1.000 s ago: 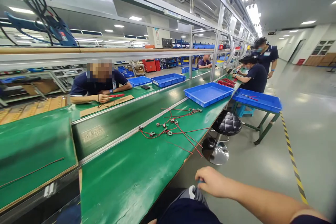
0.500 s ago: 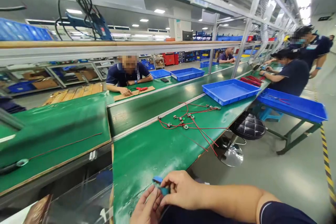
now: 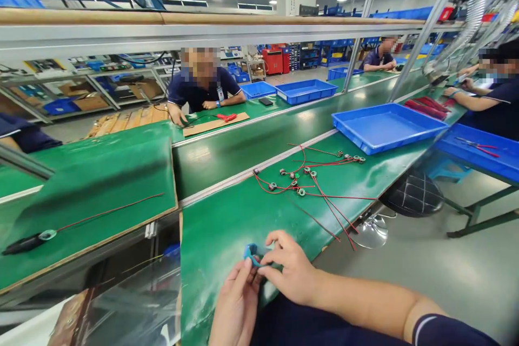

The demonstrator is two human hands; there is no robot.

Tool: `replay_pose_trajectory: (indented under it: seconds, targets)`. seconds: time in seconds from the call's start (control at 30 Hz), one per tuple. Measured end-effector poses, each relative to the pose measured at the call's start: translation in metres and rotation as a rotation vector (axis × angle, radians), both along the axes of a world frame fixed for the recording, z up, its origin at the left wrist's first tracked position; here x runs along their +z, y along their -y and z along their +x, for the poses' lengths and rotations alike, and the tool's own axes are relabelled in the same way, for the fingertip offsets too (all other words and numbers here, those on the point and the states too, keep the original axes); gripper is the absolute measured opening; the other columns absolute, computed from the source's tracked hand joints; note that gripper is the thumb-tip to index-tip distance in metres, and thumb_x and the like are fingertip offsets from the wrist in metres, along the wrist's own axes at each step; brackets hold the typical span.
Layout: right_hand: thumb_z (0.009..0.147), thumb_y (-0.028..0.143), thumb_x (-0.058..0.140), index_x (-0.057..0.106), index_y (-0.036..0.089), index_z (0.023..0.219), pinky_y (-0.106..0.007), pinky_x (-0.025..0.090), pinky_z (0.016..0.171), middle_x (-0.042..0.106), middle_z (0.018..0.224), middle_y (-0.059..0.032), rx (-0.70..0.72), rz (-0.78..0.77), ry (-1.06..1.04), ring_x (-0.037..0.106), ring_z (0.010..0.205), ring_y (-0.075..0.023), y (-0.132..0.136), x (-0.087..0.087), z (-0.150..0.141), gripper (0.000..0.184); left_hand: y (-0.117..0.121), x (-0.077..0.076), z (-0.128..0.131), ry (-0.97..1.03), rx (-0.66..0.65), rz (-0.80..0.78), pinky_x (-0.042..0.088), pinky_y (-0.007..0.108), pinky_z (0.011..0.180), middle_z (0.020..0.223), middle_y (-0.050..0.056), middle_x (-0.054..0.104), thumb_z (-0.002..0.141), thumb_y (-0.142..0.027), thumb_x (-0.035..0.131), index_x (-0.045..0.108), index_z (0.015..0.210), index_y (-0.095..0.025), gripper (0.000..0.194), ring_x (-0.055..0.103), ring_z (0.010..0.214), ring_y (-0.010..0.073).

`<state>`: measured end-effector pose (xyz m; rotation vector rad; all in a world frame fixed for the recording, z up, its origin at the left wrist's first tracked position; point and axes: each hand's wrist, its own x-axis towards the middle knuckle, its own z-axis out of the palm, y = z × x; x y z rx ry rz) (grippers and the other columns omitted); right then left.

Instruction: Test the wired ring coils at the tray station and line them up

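Note:
Both my hands meet over the near edge of the green bench (image 3: pixel 227 227). My right hand (image 3: pixel 290 270) pinches a small blue band-like item (image 3: pixel 252 252) between thumb and fingers. My left hand (image 3: pixel 235 303) comes up from below, and its fingertips grip the same blue item. Most of the item is hidden by my fingers. Further out on the bench lies a tangle of red wires with small ring parts (image 3: pixel 308 178), out of reach of both hands.
An empty blue tray (image 3: pixel 387 125) stands to the right on the bench, another blue tray (image 3: pixel 482 154) beyond it. A black stool (image 3: pixel 413 194) stands below the bench edge. People sit at work across the conveyor (image 3: pixel 259 146) and at the right. A long thin wire (image 3: pixel 101 213) lies on the left mat.
The view swung left and down. My right hand came in from my lap with the blue item, and my left hand rose and joined it on the item.

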<state>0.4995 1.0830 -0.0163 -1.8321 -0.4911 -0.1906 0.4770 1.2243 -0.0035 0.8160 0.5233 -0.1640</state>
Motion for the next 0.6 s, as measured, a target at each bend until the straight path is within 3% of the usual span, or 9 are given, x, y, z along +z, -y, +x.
replay_pose_trajectory:
  seconds: [0.07, 0.17, 0.23, 0.33, 0.47, 0.53, 0.6]
  targets:
    - [0.085, 0.025, 0.069, 0.072, 0.018, 0.084, -0.029, 0.047, 0.077, 0.063, 0.094, -0.005, 0.063, 0.075, -0.058, 0.057, 0.079, -0.014, -0.001, 0.002, 0.01, 0.008, 0.004, 0.001, 0.012, 0.02, 0.009, -0.022, 0.058, 0.023, 0.08, 0.094, 0.009, 0.074, 0.066, -0.031, 0.088, 0.077, 0.086, -0.014, 0.028, 0.067, 0.089, 0.0171]
    - [0.079, 0.034, 0.074, 0.066, 0.016, 0.079, -0.024, 0.042, 0.061, 0.061, 0.074, 0.001, 0.156, 0.285, -0.404, 0.049, 0.06, -0.0089, -0.001, 0.005, 0.025, 0.02, 0.01, 0.002, 0.025, 0.068, -0.055, -0.021, 0.056, 0.036, 0.098, 0.11, 0.013, 0.073, 0.068, -0.04, 0.083, 0.079, 0.091, -0.016, 0.033, 0.064, 0.111, 0.0281]
    - [0.076, 0.042, 0.078, 0.063, 0.015, 0.079, -0.022, 0.039, 0.056, 0.062, 0.07, 0.0017, 0.229, 0.417, -0.612, 0.047, 0.055, -0.0069, 0.001, 0.009, 0.034, 0.031, 0.009, 0.003, 0.033, 0.124, -0.122, 0.046, 0.046, 0.046, 0.111, 0.126, 0.014, 0.068, 0.068, -0.043, 0.079, 0.078, 0.098, -0.018, 0.038, 0.056, 0.127, 0.0343]
    - [0.072, 0.052, 0.081, 0.058, 0.014, 0.081, -0.019, 0.035, 0.048, 0.067, 0.072, -0.0009, 0.359, 0.562, -0.806, 0.049, 0.049, -0.0056, 0.009, 0.015, 0.044, 0.046, 0.002, -0.001, 0.051, 0.288, -0.184, 0.44, 0.024, 0.049, 0.124, 0.148, 0.01, 0.052, 0.074, -0.039, 0.073, 0.07, 0.124, -0.024, 0.053, 0.04, 0.143, 0.0335]
    - [0.068, 0.057, 0.083, 0.057, 0.013, 0.083, -0.018, 0.035, 0.043, 0.069, 0.076, -0.0025, 0.465, 0.596, -0.88, 0.049, 0.045, -0.0043, 0.015, 0.017, 0.05, 0.053, -0.003, -0.008, 0.083, 0.595, -0.23, 1.119, 0.004, 0.051, 0.125, 0.165, 0.015, 0.022, 0.086, -0.042, 0.062, 0.036, 0.154, -0.018, 0.077, 0.011, 0.154, 0.0308]
    - [0.068, 0.061, 0.082, 0.06, 0.013, 0.086, -0.017, 0.037, 0.043, 0.07, 0.08, -0.0028, 0.551, 0.5, -0.868, 0.049, 0.045, -0.0032, 0.011, 0.014, 0.048, 0.057, 0.001, -0.007, 0.101, 0.572, -0.188, 1.328, -0.002, 0.061, 0.122, 0.166, 0.021, 0.009, 0.084, -0.047, 0.062, 0.024, 0.157, -0.012, 0.09, 0.001, 0.154, 0.0357]
    - [0.064, 0.068, 0.08, 0.061, 0.013, 0.09, -0.017, 0.039, 0.044, 0.069, 0.083, -0.0021, 0.62, 0.422, -0.889, 0.049, 0.046, -0.0029, 0.001, 0.01, 0.045, 0.064, 0.009, 0.001, 0.118, 0.467, -0.107, 1.393, -0.004, 0.067, 0.119, 0.165, 0.026, 0.006, 0.08, -0.053, 0.066, 0.022, 0.155, -0.009, 0.097, -0.002, 0.153, 0.0399]
